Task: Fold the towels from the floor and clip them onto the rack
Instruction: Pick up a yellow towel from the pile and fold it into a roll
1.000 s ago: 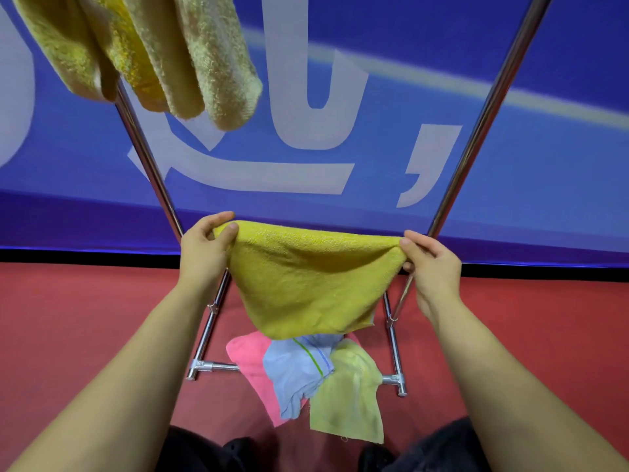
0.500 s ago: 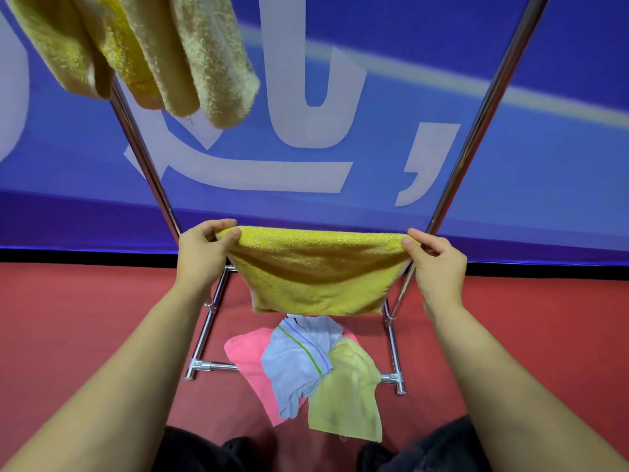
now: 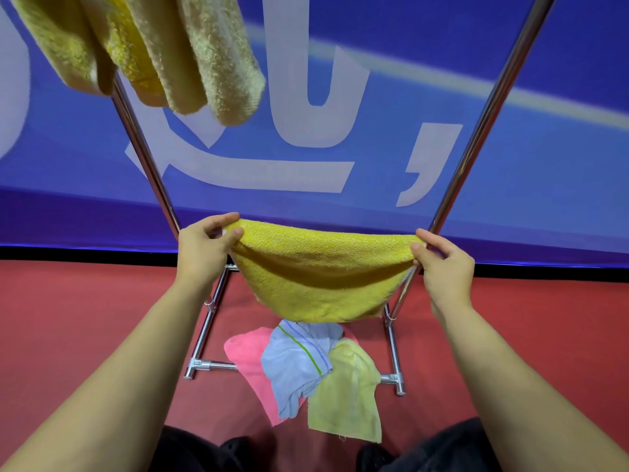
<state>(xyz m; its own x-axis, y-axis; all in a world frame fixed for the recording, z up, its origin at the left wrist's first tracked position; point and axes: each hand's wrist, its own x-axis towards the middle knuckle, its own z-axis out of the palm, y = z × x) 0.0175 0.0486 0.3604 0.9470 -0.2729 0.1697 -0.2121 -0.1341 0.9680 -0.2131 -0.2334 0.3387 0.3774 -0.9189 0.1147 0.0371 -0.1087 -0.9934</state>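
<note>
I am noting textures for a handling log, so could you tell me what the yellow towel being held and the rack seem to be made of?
The yellow towel, pinched at its corners by the left hand and right hand, looks like looped terry cloth, probably cotton: a nubbly matte surface that sags softly. The rack appears to be polished metal tubing, perhaps steel or chrome-plated, given its bright mirror-like highlights.

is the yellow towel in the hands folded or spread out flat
Folded. The yellow towel hangs doubled between the left hand and right hand, two layers showing along its top edge.
</note>
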